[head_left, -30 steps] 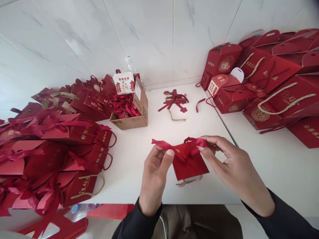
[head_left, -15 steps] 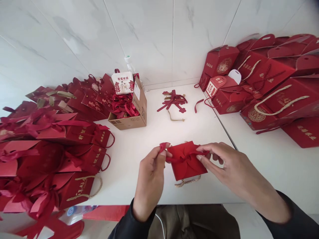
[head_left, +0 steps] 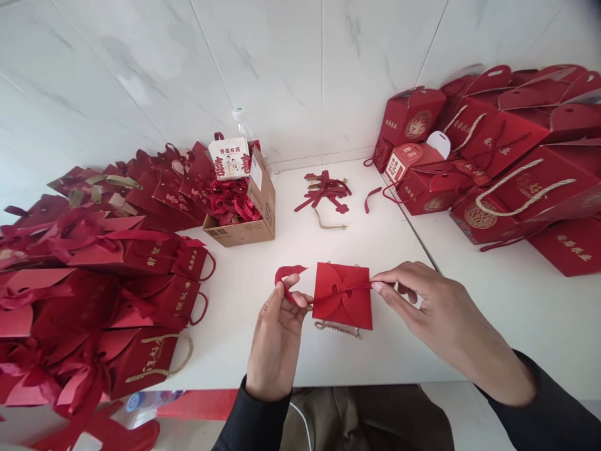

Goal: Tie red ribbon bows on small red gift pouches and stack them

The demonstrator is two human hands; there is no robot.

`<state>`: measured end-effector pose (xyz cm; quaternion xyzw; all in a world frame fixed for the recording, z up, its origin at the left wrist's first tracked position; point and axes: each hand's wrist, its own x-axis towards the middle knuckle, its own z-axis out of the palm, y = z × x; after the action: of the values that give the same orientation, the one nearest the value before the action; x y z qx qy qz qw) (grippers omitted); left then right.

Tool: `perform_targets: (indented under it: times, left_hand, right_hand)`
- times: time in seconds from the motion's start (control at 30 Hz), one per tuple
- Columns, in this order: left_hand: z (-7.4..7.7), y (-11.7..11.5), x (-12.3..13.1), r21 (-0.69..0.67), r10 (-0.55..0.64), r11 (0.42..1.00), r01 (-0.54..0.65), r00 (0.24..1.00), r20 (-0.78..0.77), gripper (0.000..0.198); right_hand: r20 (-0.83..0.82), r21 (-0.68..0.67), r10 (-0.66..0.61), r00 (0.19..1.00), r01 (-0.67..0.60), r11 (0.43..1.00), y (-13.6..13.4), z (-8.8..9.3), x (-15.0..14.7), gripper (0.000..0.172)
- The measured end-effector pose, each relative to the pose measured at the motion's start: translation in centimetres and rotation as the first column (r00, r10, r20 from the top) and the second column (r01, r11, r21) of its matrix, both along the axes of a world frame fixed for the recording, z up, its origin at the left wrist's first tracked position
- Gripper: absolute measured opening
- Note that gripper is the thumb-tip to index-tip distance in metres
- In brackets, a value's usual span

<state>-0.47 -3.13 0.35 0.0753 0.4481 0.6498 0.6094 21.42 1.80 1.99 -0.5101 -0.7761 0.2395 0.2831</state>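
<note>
A small red gift box (head_left: 342, 312) with curved, interlocking top flaps stands on the white table in front of me, twisted rope handles showing at its sides. Across its top runs a red ribbon (head_left: 348, 290), passing through the holes in the flaps. At the box's left, my left hand (head_left: 280, 326) pinches the ribbon's long end between thumb and forefinger, with the other fingers partly curled and a loop of ribbon above them. My right hand (head_left: 417, 297) pinches the ribbon at the box's right edge, thumb against forefinger.
Finished red boxes with bows (head_left: 94, 294) are stacked at the left. A cardboard box (head_left: 244, 232) of red ribbons and printed cards stands behind them. Loose straps (head_left: 326, 191) lie at the back middle. More red boxes (head_left: 516, 181) with rope handles are piled at the right.
The ribbon, twisted in a knot over the box before, is now drawn nearly straight across it. The box has turned slightly and shifted left; my left hand has moved left and lower.
</note>
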Motion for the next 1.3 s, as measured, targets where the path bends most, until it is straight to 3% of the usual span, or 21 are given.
perform_targets:
  times: [0.17,0.3,0.43,0.5,0.57,0.63,0.7,0.77,0.83,0.9,1.0,1.07,1.17,1.3]
  left_hand:
    - [0.4,0.0,0.3,0.116,-0.029,0.990,0.075,0.935,-0.355,0.030]
    - [1.7,1.3,1.1,0.028,-0.223,0.945,0.325,0.707,-0.671,0.027]
    - [2.7,3.1,1.7,-0.031,-0.287,0.903,0.429,0.547,-0.786,0.033]
    - [2.9,3.9,1.3,-0.049,-0.296,0.910,0.412,0.564,-0.771,0.042]
    - [3.0,4.4,0.5,-0.042,-0.301,0.935,0.352,0.726,-0.618,0.046]
    - [2.7,4.5,-0.3,-0.042,-0.275,0.960,0.277,0.902,-0.334,0.043]
    - [2.3,4.1,-0.7,-0.076,-0.255,0.966,0.246,0.957,-0.136,0.040]
    - [1.9,3.4,-0.7,-0.104,-0.262,0.963,0.248,0.950,-0.169,0.038]
    - [1.6,2.5,-0.5,-0.110,-0.255,0.967,0.232,0.916,-0.311,0.032]
    - [1.4,1.8,-0.4,-0.084,-0.238,0.971,0.224,0.861,-0.450,0.024]
    - [1.6,1.2,-0.3,-0.038,-0.239,0.962,0.271,0.766,-0.597,0.031]
    - [1.9,1.0,-0.1,-0.017,-0.236,0.955,0.296,0.725,-0.647,0.032]
    - [2.4,1.2,0.5,-0.020,-0.266,0.938,0.346,0.682,-0.681,0.029]
    - [2.7,1.3,1.1,-0.085,-0.338,0.899,0.429,0.560,-0.757,0.031]
  right_hand:
    - [0.003,0.023,-0.004,1.000,0.003,1.000,0.0,0.2,0.1,0.011]
    - [-0.005,0.079,0.112,0.994,-0.111,0.991,0.5,1.3,-0.7,0.010]
    - [0.013,0.121,0.241,0.971,-0.240,0.963,1.4,2.5,-1.6,0.015]
    - [0.043,0.119,0.264,0.963,-0.268,0.956,1.8,2.8,-1.5,0.017]
    - [0.067,0.083,0.241,0.968,-0.246,0.966,1.9,2.7,-1.2,0.016]
    - [0.076,0.027,0.196,0.978,-0.198,0.980,1.9,2.4,-0.8,0.014]
    - [0.087,0.004,0.179,0.980,-0.180,0.984,1.9,2.0,-0.5,0.012]
    - [0.109,0.025,0.192,0.975,-0.195,0.980,1.9,1.7,-0.4,0.011]
    - [0.131,0.045,0.208,0.969,-0.215,0.975,1.9,1.6,-0.3,0.010]
    - [0.131,0.038,0.206,0.970,-0.213,0.976,1.9,1.6,-0.3,0.011]
    - [0.075,0.005,0.187,0.979,-0.188,0.982,1.7,1.9,-0.5,0.012]
    - [0.025,0.016,0.202,0.979,-0.203,0.979,1.5,2.1,-1.0,0.014]
    - [-0.022,0.089,0.331,0.943,-0.328,0.941,1.4,2.1,-2.1,0.031]
    - [-0.047,0.151,0.379,0.924,-0.369,0.917,1.7,2.0,-3.4,0.018]
